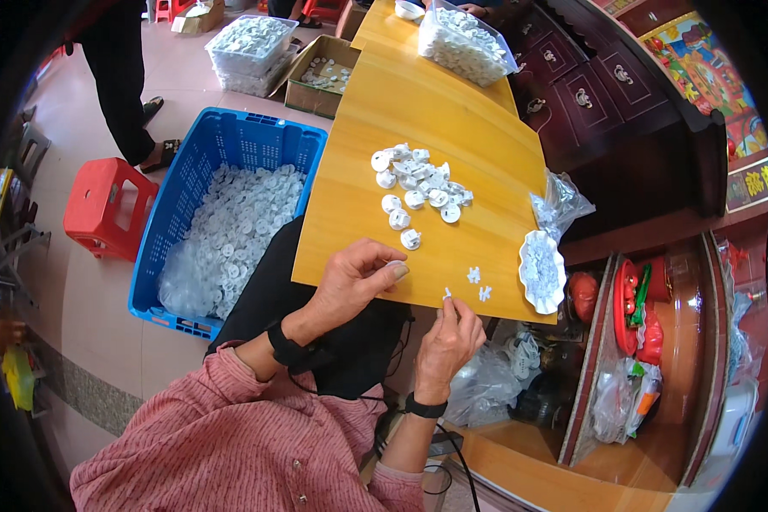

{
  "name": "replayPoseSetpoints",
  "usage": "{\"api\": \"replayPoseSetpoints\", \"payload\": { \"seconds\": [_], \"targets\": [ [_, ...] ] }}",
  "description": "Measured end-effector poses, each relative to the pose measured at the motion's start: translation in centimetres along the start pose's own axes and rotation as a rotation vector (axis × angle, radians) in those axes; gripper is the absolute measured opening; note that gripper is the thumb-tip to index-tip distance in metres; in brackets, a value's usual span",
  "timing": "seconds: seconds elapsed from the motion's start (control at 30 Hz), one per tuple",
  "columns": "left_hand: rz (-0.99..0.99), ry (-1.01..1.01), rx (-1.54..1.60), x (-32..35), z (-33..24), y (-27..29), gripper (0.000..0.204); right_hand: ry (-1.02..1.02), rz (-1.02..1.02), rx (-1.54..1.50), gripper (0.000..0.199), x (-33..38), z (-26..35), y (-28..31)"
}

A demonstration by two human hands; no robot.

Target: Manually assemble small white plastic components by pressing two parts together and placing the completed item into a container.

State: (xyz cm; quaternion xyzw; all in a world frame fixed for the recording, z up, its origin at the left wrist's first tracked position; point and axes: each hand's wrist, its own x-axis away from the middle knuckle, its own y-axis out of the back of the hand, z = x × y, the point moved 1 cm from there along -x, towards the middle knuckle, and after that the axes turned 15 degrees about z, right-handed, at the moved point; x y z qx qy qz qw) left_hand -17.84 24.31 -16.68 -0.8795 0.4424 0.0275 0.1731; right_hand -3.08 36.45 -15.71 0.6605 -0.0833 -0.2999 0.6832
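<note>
My left hand (350, 282) is over the table's near edge, thumb and forefinger brought together. A sliver of white shows between them, but the fingers hide most of it. To its right, my right hand (450, 343) pinches a small white plastic clip (447, 293) at its fingertips, just at the table edge. Two little groups of similar white clips (474, 275) lie on the tabletop beyond that hand. Farther in, a loose pile of round white plastic parts (425, 177) is spread on the yellow wooden table (350, 213).
A scalloped white dish (527, 294) of small clips stands at the table's right edge, by a clear plastic bag (563, 203). On the left, a blue crate (149, 273) holds many white parts, beside a red stool (102, 205). Another person's legs (115, 85) stand behind it.
</note>
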Motion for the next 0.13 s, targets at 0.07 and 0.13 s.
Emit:
{"api": "replayPoseSetpoints", "payload": {
  "seconds": [0.07,0.13],
  "targets": [
    [0.023,0.069,0.132,0.16,-0.25,0.2,0.015,0.005,-0.013,-0.01,0.025,0.18,-0.2,-0.23],
    [0.06,0.099,0.208,0.37,0.22,0.55,0.019,0.001,0.02,-0.049,0.027,0.38,-0.3,-0.33]
  ]
}}
